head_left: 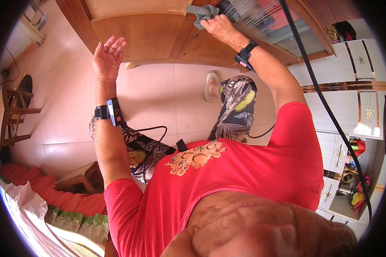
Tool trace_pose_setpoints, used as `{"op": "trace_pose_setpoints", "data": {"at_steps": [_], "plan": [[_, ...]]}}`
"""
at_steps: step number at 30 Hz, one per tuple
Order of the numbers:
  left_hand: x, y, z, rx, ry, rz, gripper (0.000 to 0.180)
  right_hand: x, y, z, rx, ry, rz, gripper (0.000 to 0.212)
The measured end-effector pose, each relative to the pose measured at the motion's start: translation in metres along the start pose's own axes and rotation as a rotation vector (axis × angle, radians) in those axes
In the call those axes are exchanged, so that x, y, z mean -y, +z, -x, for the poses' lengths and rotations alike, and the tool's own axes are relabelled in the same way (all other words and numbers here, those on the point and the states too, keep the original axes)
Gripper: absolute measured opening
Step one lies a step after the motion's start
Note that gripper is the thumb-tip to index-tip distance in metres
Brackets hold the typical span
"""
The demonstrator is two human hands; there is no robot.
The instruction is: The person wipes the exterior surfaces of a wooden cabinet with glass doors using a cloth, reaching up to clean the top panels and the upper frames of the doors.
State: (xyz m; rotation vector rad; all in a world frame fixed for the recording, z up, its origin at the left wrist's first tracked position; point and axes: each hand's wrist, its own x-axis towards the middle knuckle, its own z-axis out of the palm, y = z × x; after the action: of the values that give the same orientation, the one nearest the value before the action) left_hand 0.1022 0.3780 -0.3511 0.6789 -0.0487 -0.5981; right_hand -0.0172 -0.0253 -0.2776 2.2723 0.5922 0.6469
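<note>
My right hand (222, 31) is closed around a bunched grey-green cloth (203, 13), up against the front of a brown wooden cabinet (137, 36). The cloth lies close to the edge of a glass pane (263, 25) in that cabinet. My left hand (109, 58) is raised with its palm showing and its fingers stretched out, holding nothing. It is nearest to the cabinet's lower left part; whether it touches the wood I cannot tell. Each wrist has a dark strapped device on it.
A black cable (315, 81) runs down the right side. White cabinets with shelves (347, 107) stand at the right. Wooden stools (13, 113) are at the left, and a red and green cover (43, 184) lies at the lower left. Pale tiles (158, 88) make up the floor.
</note>
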Motion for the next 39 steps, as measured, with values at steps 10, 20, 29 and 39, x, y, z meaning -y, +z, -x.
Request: {"op": "trace_pose_setpoints", "data": {"at_steps": [10,20,29,39], "plan": [[0.003,0.014,0.0,-0.037,-0.003,-0.076,0.044,-0.077,-0.094,-0.053,-0.137,0.218,-0.142,0.023],[-0.004,0.001,0.0,-0.052,0.046,-0.086,0.045,-0.036,-0.088,-0.05,-0.022,0.256,-0.025,0.017],[-0.009,0.008,0.001,-0.073,0.035,-0.089,0.048,0.03,0.022,-0.009,-0.03,0.081,-0.03,0.012],[-0.011,0.003,0.005,-0.082,0.065,-0.106,0.049,0.104,0.062,-0.035,0.131,0.049,-0.214,0.005]]}}
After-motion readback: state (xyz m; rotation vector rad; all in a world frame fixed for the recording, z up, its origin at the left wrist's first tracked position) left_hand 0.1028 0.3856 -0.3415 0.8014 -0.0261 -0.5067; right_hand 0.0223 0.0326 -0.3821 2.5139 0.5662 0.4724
